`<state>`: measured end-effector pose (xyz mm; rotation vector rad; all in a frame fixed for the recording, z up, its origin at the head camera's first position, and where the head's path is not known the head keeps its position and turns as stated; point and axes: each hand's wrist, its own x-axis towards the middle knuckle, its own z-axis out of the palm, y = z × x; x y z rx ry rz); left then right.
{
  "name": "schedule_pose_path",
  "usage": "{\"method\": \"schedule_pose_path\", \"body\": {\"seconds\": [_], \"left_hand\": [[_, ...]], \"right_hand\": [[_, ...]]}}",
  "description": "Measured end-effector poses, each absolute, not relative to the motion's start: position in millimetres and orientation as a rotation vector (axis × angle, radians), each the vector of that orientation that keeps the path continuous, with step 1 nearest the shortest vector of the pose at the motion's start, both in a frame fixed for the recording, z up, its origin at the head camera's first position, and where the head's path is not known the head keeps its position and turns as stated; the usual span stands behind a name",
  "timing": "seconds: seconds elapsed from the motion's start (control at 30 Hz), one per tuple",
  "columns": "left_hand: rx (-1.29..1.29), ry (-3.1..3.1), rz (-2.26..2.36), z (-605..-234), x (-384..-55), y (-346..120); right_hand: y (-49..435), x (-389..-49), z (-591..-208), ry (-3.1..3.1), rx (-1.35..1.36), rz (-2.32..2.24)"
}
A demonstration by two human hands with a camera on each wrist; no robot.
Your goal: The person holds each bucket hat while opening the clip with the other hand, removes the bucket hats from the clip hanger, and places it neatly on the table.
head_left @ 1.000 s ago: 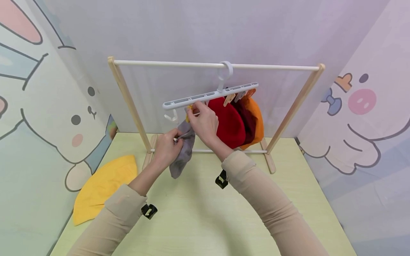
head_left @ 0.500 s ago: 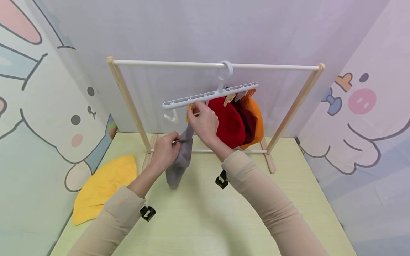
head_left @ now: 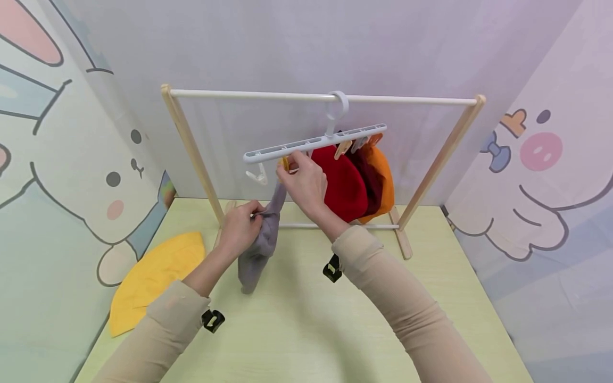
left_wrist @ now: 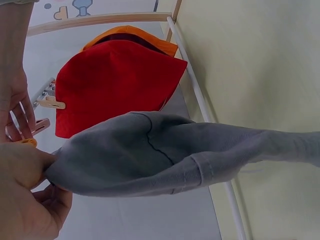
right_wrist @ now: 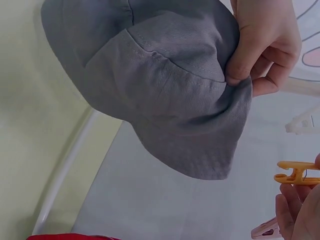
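Note:
A grey bucket hat [head_left: 261, 247] hangs down from my left hand [head_left: 241, 229], which pinches its edge between thumb and fingers. Up under the white hanger [head_left: 311, 143], my right hand [head_left: 305, 183] pinches a yellow clothespin [right_wrist: 297, 172]. In the right wrist view a gap separates that clothespin from the hat's brim. The left wrist view shows the hat's fabric [left_wrist: 120, 155] stretching away from the thumb, folded and drooping. A white clip [head_left: 258, 175] dangles at the hanger's left end.
The hanger hooks over the white rail [head_left: 249, 96] of a wooden-legged rack. A red hat [head_left: 342, 183], a dark red one and an orange hat [head_left: 381, 170] hang on its right side by clips. A yellow hat [head_left: 155, 282] lies on the table at left.
My left hand has moved left and slightly down, drawing the grey hat along with it. The right hand stays nearly in place on the yellow clothespin.

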<state>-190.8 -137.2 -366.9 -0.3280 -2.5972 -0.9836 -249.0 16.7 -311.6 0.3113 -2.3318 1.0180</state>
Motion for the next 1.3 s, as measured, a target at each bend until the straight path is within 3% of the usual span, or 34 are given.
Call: {"method": "schedule_pose_path", "body": {"seconds": [1.3], "left_hand": [[-0.25, -2.811, -0.717, -360.4, -182.5, -187.7]], "right_hand": [[19.2, -249.4, -313.8, -2.418, 0.361, 0.983]]}}
